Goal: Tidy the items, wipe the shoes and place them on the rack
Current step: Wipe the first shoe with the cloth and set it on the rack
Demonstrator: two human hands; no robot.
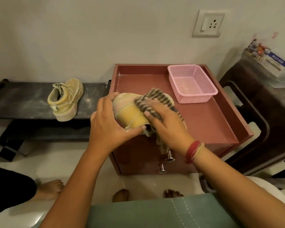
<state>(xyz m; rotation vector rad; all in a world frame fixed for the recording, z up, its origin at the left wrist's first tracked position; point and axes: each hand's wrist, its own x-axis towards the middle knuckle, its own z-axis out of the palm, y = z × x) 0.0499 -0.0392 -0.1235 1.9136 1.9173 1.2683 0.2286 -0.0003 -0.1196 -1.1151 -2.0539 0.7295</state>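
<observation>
Room and surfaces: plain pale wall (89,30) across the top of the frame, with a socket (208,23) at upper right. The floor (64,162) is light and glossy. A low dark rack (23,102) stands against the wall at centre left, its top dusty. A red-brown cabinet (204,122) sits at centre right with a raised rim round its top and two metal knobs (169,157) on its front. A pink basket (196,97) rests in the cabinet top's upper right corner. A dark stool (262,104) stands at the right edge with a labelled box (268,61) on it.

Task items: I see one shoe (66,99) standing on its sole on the rack. Its heel points down-frame and its toe up-frame toward the wall, so the long axis leans slightly right. A second shoe (132,116) is held above the cabinet's near left corner at frame centre. Its heel tab points down-frame and its long axis runs up-frame, tilting right. Its far end is partly under a striped cloth (153,96).

Grips: the left grip (109,122) is wrapped round the held shoe's left side, thumb at the heel. The right grip (164,122) lies fairly flat on the cloth and presses it onto the shoe. Its fingers are blurred. The cloth's tail hangs below the wrist.
</observation>
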